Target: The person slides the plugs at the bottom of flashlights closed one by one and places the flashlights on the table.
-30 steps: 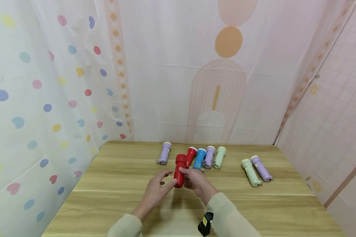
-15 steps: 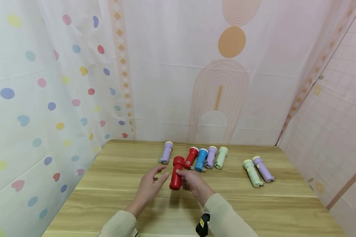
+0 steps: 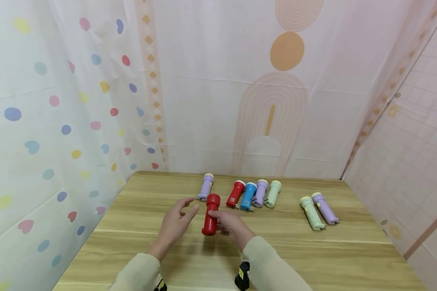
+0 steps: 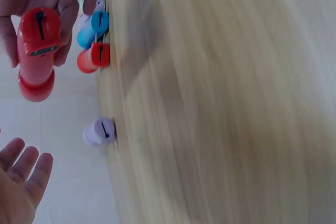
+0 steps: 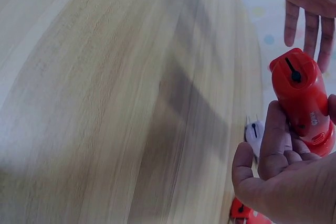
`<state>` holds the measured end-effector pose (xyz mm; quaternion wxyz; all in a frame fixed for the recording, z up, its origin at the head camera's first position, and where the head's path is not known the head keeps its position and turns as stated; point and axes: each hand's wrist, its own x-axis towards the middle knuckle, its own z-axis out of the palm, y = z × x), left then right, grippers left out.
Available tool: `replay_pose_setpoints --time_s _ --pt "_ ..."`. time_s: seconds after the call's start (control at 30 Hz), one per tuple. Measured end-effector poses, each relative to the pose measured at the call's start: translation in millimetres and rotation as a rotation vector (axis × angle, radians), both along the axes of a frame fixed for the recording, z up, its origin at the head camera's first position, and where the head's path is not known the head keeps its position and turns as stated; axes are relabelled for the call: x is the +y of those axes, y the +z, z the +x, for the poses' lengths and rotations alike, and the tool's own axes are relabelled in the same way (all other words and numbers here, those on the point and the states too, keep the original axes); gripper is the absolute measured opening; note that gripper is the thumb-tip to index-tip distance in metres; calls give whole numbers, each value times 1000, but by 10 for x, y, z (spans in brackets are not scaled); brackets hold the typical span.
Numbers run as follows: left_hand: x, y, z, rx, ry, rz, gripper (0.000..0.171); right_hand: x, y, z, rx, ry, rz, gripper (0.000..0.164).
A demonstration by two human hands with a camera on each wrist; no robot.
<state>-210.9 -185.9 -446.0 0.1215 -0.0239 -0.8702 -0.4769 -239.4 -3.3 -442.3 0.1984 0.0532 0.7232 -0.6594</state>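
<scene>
My right hand (image 3: 233, 227) grips a red flashlight (image 3: 211, 218) by its body, thumb on the near side, and holds it above the table with the wider head pointing away. In the right wrist view the tail end of the red flashlight (image 5: 298, 77) shows a black slot, and the fingers of the right hand (image 5: 291, 174) lie around its body. My left hand (image 3: 175, 222) hovers just left of it, fingers loosely bent and holding nothing. From the left wrist view, a gap shows between the left hand (image 4: 23, 179) and the red flashlight (image 4: 38, 51).
Along the table's (image 3: 160, 188) back lie a purple flashlight (image 3: 206, 186), then a red one (image 3: 236, 194), a blue one (image 3: 249, 196), another purple one (image 3: 260, 193) and a pale green one (image 3: 273, 194). A green (image 3: 312, 213) and a purple flashlight (image 3: 325, 209) lie at right.
The red flashlight and the right hand have moved left and slightly toward me. My left hand has drawn away from the flashlight to the left. The head view has shifted slightly.
</scene>
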Motion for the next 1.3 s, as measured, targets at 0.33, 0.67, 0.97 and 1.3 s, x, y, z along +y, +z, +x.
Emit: replay_pose_setpoints --time_s 0.33,0.67,0.97,1.3 --pt "-329 93 -37 -70 35 -155 71 -290 -42 59 3 -16 109 48" --pt "-635 202 -47 -159 118 -281 89 -575 -129 139 101 8 307 45" --pt "-793 190 -1 -164 144 -241 91 -753 -79 202 233 23 508 37" --pt "-864 142 13 -150 157 -181 92 -900 -181 160 260 4 752 45"
